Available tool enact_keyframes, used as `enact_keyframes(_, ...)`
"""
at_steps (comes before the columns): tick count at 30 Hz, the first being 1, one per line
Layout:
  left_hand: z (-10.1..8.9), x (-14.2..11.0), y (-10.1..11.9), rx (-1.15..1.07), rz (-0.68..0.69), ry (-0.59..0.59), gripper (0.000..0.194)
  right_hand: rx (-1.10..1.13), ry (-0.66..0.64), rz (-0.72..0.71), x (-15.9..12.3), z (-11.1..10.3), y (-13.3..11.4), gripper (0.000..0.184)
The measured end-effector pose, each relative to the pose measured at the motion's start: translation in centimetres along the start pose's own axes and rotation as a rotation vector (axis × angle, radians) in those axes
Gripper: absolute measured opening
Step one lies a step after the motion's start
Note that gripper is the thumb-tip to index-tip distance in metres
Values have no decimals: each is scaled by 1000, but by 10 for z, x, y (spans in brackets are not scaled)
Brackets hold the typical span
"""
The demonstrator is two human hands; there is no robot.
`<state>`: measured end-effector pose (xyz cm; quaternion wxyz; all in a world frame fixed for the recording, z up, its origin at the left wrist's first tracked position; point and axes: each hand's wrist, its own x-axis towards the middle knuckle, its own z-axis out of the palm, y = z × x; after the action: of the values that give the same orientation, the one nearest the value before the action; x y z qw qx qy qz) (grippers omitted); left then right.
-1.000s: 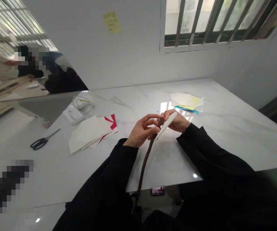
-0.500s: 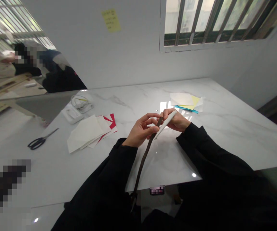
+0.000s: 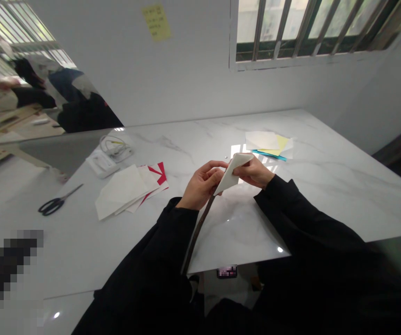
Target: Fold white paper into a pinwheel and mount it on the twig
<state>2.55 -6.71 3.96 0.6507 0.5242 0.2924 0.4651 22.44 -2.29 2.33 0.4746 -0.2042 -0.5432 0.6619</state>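
My left hand (image 3: 202,184) is closed around the upper part of a thin brown stick (image 3: 203,217), which slants down past the table's front edge toward my lap. In my right hand (image 3: 254,171) is a white folded sheet (image 3: 231,175), pinched between thumb and fingers; whether it is paper or felt I cannot tell. The sheet has a pointed, flattened shape and lies over the stick's top end, hiding it. Its lower tip is close to my left fingers, some of which are behind it.
Black-handled scissors (image 3: 54,205) lie on the marble-patterned table (image 3: 186,135) at left. Nearby are white sheets (image 3: 120,193) with red pieces (image 3: 159,173) and a white device (image 3: 101,163) with a cable. Coloured sheets (image 3: 280,144) rest at the back right. People (image 3: 78,93) sit beyond the partition.
The white sheet has turned from edge-on to show its broad face, and now covers the stick's top end. My right hand has rotated, its thumb now on the sheet. The stick's lower end has shifted left.
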Motion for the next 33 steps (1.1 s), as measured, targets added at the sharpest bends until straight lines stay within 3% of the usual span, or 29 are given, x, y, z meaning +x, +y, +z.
enact_keyframes(10,0,4,-7,-61,-2,115,53,34,41,48,3,1,7,40)
enact_keyframes(18,-11,13,-26,-141,-17,193,44,55,106,100,8,-1,19,42)
enact_keyframes(25,-21,19,-39,-204,-57,234,43,68,147,189,10,-3,25,46)
enact_keyframes(33,-26,20,-44,-221,-99,223,40,51,127,199,10,-7,29,44)
